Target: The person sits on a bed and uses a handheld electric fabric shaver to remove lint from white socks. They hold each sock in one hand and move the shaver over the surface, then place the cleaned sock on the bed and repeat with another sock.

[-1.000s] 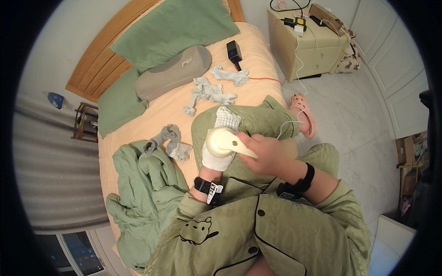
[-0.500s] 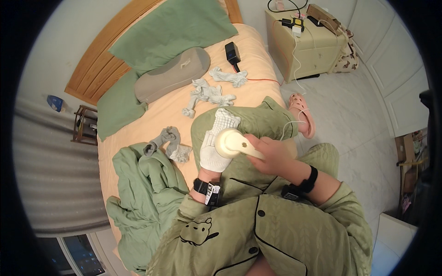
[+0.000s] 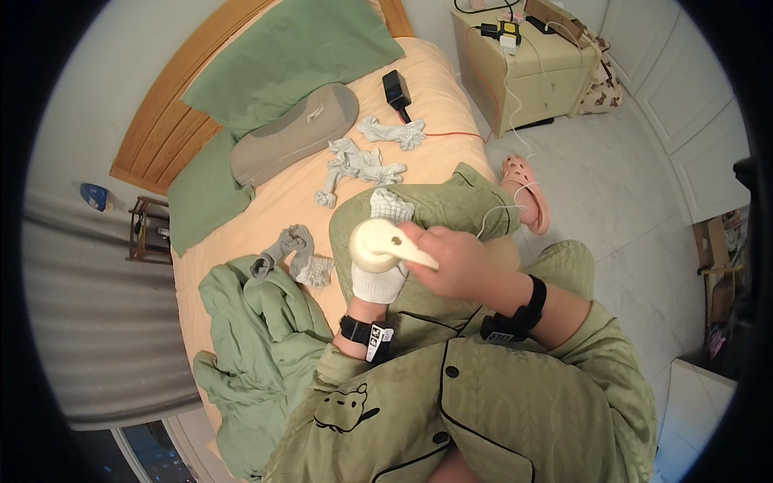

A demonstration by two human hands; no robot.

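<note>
Peach bedding (image 3: 435,88) is spreading across the room's left side; in front of the person, over the lap, a cream device (image 3: 374,248) with a round head is sitting against or just above a white sock (image 3: 390,206); I cannot tell whether the two are touching. That sock is covering the left hand (image 3: 378,283); its fingers are hiding inside, so I cannot tell whether they are bending or stretching; the right hand (image 3: 455,262) is gripping the device by its handle, fingers wrapping round it.

Black bands are circling both wrists; a white cord (image 3: 503,208) is looping beyond the right hand, over a green trouser leg (image 3: 451,195). To the left, grey socks (image 3: 294,249) are lying crumpled beside a bunched green blanket (image 3: 254,338); beyond the sock-covered hand, pale socks (image 3: 354,165) are lying loosely; near them a black box (image 3: 395,87) is resting. Farther off, a grey pillow (image 3: 298,133) is lying against green pillows (image 3: 290,60), and a wooden headboard (image 3: 165,113) is rising behind; at the upper right, a nightstand (image 3: 535,92) is holding chargers and cables; nearer, a pink clog (image 3: 523,189) is covering a foot.
</note>
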